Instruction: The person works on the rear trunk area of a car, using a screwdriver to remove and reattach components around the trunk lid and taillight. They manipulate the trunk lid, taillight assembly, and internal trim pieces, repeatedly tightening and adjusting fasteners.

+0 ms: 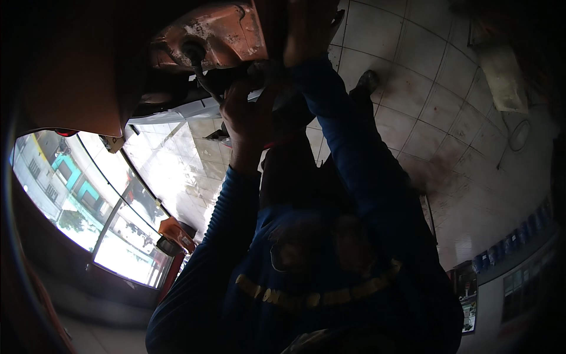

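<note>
Cable by left hand; right hand beside panel.

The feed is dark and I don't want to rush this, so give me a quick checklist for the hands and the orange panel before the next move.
1. Dark cable meets the round fitting on the orange panel: ok.
2. Left hand at the cable's lower end: ok.
3. Left hand's fingers closed firmly on the cable: cannot tell.
4. Right hand has a sure hold: cannot tell; its fingers are lost in shadow.
5. Light where the hands work: not ok, mostly deep shadow.
6. Tiled floor clean: not ok, reddish stains show.
</note>
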Demonstrator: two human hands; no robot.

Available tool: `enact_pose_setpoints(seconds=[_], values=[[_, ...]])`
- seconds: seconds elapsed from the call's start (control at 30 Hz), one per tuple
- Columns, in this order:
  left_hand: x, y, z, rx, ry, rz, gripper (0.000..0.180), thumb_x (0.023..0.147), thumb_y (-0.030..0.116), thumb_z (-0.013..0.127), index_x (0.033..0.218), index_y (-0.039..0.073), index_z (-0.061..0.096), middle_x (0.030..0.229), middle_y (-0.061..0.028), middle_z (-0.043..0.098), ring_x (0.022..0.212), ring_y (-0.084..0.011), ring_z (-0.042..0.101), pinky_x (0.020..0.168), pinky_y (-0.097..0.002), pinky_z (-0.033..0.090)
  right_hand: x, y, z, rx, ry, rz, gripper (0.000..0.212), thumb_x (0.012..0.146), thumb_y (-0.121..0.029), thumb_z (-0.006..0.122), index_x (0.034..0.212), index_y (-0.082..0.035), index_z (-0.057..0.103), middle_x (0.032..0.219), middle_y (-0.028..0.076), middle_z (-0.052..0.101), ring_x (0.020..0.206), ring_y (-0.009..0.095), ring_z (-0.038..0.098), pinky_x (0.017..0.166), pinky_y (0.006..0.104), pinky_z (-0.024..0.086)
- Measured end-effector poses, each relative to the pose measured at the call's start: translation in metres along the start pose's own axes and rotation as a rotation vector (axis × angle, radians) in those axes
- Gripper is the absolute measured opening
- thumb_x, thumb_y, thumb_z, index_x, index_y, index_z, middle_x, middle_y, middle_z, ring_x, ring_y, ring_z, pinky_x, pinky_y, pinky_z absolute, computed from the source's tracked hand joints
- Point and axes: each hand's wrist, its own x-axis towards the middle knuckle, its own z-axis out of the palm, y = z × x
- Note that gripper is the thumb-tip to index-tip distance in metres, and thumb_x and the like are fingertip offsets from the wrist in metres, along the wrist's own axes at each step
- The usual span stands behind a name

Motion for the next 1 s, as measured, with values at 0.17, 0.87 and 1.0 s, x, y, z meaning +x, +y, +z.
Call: enact_pose_setpoints(seconds=[0.17, 0.87, 1.0], values=[[0.005, 0.005, -0.002, -0.036, 0.019, -0.025, 0.026, 0.077, 0.018, 0.088, 0.092, 0.005, 0.073, 0.092, -0.0081, 0.073, 0.089, -0.0251, 0.07, 0.081, -0.0381, 0.055, 0.009, 0.002, -0.019, -0.159, -0.098, -0.071, 0.072, 0.104, -0.049, 0.044, 0.155, 0.001, 0.034, 0.156, 0.03, 0.033, 0.143, 0.046, 0.034, 0.12, 0.0499, 0.026], [0.008, 0.017, -0.001, 0.262, -0.056, -0.01, 0.022, 0.078, 0.011, 0.087, 0.092, 0.004, 0.073, 0.086, -0.004, 0.07, 0.078, -0.0146, 0.065, 0.068, -0.0288, 0.049, -0.022, 0.178, -0.099, -0.071, -0.365, -0.166, 0.033, 0.081, -0.017, 0.084, 0.113, -0.018, 0.075, 0.12, 0.004, 0.068, 0.113, 0.023, 0.066, 0.097, 0.0347, 0.055], [0.006, 0.007, -0.003, 0.321, -0.048, 0.071, 0.021, 0.078, 0.011, 0.088, 0.091, 0.004, 0.073, 0.084, -0.0027, 0.07, 0.075, -0.0132, 0.064, 0.066, -0.0285, 0.047, -0.016, 0.194, -0.097, -0.064, -0.46, -0.251, 0.032, 0.082, -0.016, 0.081, 0.112, -0.026, 0.075, 0.119, 0.002, 0.069, 0.112, 0.022, 0.066, 0.095, 0.0333, 0.058]])
